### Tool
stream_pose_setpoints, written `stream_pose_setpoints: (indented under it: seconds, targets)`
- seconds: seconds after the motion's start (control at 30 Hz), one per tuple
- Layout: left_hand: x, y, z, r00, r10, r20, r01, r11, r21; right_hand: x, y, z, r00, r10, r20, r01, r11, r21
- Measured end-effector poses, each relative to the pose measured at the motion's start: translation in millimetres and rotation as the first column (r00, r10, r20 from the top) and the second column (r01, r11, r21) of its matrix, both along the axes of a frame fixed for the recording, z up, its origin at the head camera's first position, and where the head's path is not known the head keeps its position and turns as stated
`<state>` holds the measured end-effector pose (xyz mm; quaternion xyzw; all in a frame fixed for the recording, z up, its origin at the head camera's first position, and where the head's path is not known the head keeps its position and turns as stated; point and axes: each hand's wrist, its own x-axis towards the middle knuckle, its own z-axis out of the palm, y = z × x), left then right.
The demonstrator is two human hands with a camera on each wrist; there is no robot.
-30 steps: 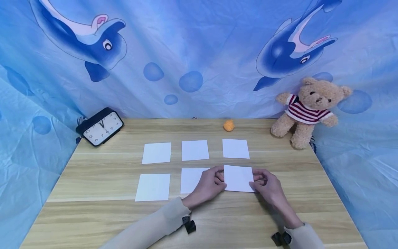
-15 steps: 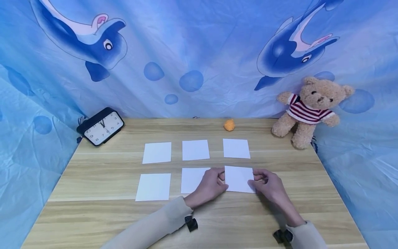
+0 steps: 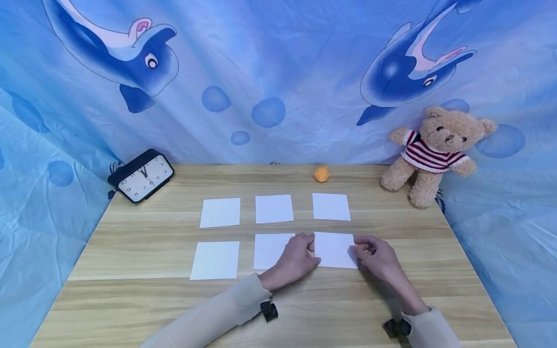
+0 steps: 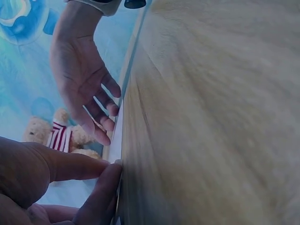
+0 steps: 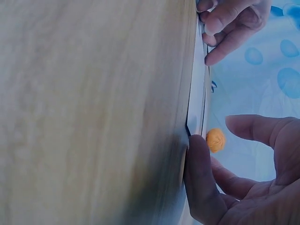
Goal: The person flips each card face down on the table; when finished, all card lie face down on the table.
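Note:
Several white square cards lie in two rows on a wooden table [image 3: 130,299]. Both hands are at the near right card [image 3: 334,249]. My left hand [image 3: 300,253] has curled fingers at the card's left edge, and in the left wrist view its thumb and a fingertip [image 4: 101,187] meet on that thin edge [image 4: 117,131]. My right hand [image 3: 374,256] touches the card's right edge. In the right wrist view one of its fingers [image 5: 201,183] presses by the card's corner [image 5: 197,93] while the thumb stands apart. The card lies about flat on the table.
The near middle card [image 3: 270,250] lies partly under my left hand. A black clock [image 3: 141,175] stands at the back left, a small orange ball [image 3: 321,174] at the back middle and a teddy bear [image 3: 431,154] at the back right. A blue dolphin cloth hangs behind.
The near right card has settled slightly lower and flatter between the hands. Both hands have stayed at its edges, barely moving.

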<state>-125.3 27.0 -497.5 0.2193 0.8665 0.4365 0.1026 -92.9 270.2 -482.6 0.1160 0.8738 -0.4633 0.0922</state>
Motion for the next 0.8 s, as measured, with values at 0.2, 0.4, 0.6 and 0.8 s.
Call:
stream_pose_setpoints:
  seconds: [0.2,0.4,0.6,0.8]
  targets:
    - [1.7,-1.4,2.9,1.0,-0.005,-0.014,0.005,1.0,-0.031,-0.6,0.7,3.4,1.0,0.029,-0.004,-0.029,0.999,0.04]
    - [7.2,-7.2,8.3,0.998,-0.039,-0.039,0.038,0.999,-0.029,-3.1,2.4,6.7,0.997,0.077,-0.002,-0.076,0.991,0.113]
    - [10.0,-19.3,16.2,0.986,-0.086,-0.145,0.085,0.996,-0.015,-5.4,-3.0,15.0,0.991,0.128,-0.042,-0.121,0.982,0.143]
    - [6.9,-39.2,22.3,0.979,-0.115,-0.17,0.121,0.992,0.025,-6.8,-12.8,23.0,0.972,0.215,-0.096,-0.198,0.967,0.16]
